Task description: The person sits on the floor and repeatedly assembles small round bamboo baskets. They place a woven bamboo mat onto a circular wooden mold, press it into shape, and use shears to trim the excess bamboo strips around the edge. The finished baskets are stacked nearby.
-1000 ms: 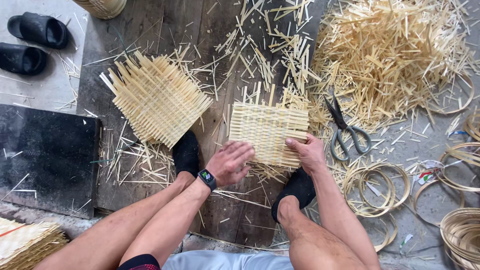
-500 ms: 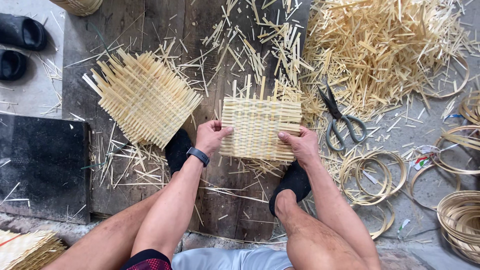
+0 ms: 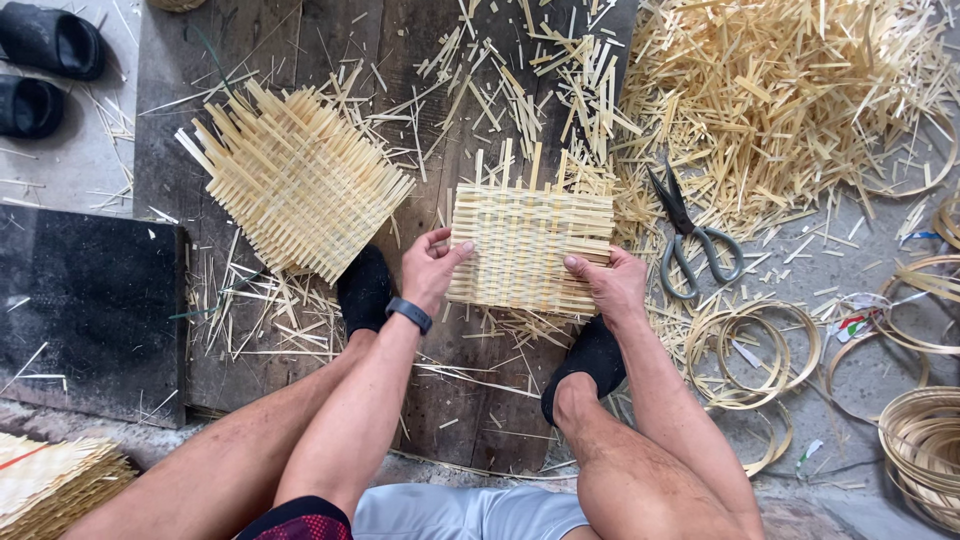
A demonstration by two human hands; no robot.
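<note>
Between the two hands lies a small woven bamboo mat [image 3: 530,248], flat on the dark wooden board [image 3: 440,120]. The left hand [image 3: 430,268] grasps the mat's left edge, thumb on top and fingers curled at the border; a dark wristband [image 3: 409,314] sits on that wrist. The right hand [image 3: 612,283] grasps the mat's lower right corner, thumb pressed onto the weave. Loose strip ends project from the mat's far edge, away from both hands.

Left of the left hand, and farther from the person, a larger woven bamboo mat [image 3: 296,180] lies turned at an angle, apart from the small one. Just beside the right hand, on its outer side, grey-handled scissors [image 3: 690,235] rest on scattered offcuts. Beyond the scissors spreads a pile of bamboo strips [image 3: 790,90]. Near the right forearm lie bamboo hoops [image 3: 750,350]. Both feet in black socks rest on the board below the hands: the left foot [image 3: 365,290] by the left wrist, the right foot [image 3: 590,365] by the right wrist.
</note>
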